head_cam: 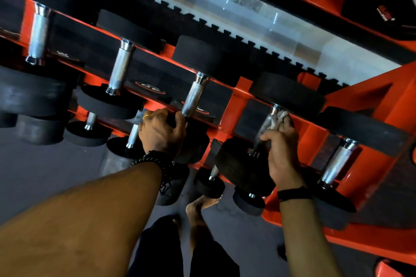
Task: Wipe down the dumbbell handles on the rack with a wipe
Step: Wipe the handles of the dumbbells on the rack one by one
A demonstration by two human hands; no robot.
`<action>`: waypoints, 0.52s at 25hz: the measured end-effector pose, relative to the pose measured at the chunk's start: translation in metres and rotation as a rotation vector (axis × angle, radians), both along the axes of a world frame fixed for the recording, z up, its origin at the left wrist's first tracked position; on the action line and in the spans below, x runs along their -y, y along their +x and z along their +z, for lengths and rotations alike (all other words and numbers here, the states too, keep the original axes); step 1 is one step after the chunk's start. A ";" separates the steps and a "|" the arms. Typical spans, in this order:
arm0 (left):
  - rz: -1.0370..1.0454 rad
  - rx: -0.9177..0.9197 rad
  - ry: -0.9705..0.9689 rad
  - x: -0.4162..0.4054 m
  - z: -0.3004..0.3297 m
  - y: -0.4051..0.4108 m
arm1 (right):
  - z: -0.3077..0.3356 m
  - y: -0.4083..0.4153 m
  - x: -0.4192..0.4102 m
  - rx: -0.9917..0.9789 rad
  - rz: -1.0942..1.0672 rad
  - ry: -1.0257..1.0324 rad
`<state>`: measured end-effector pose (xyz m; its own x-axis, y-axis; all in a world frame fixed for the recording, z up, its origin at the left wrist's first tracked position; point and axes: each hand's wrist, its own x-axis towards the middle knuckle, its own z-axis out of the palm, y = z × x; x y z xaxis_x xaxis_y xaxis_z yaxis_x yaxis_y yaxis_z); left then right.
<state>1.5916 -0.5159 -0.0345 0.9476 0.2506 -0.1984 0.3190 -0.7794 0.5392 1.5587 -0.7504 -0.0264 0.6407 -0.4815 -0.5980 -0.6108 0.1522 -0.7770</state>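
Right hand (282, 153) gripping wipe (278, 120) around blurred dumbbell handle (266, 123), left hand (161, 132) clutching neighbouring dumbbell head (193, 146), mostly hidden.

Dark grey rubber floor (56, 175) fills the 7 to 8 o'clock side, a pale tiled strip (258, 18) with a toothed black mat edge (202, 22) runs toward 1 o'clock, lighting's pretty dim overall.

Top tier of rack (240, 94): dumbbells side by side, handles running front to back. L hand (161, 132) on near head of one dumbbell (194, 96); R hand (282, 148) w/ wipe (279, 120) on handle (267, 122) of next dumbbell to the right. Lower tier below, toward rack's front edge, w/ more dumbbells.
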 end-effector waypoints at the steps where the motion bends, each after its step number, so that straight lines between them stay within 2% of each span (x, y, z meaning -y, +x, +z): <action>1: -0.004 -0.010 0.008 -0.001 -0.001 0.001 | 0.001 0.004 -0.001 -0.005 -0.003 -0.041; 6: -0.002 -0.019 0.003 -0.001 -0.003 0.000 | 0.000 0.016 0.022 0.009 0.009 0.026; 10: -0.004 -0.018 -0.001 0.000 -0.001 0.001 | 0.004 0.005 0.006 0.054 0.088 -0.076; 13: -0.009 -0.007 -0.009 0.000 0.000 0.001 | -0.012 0.022 0.028 0.050 0.048 0.105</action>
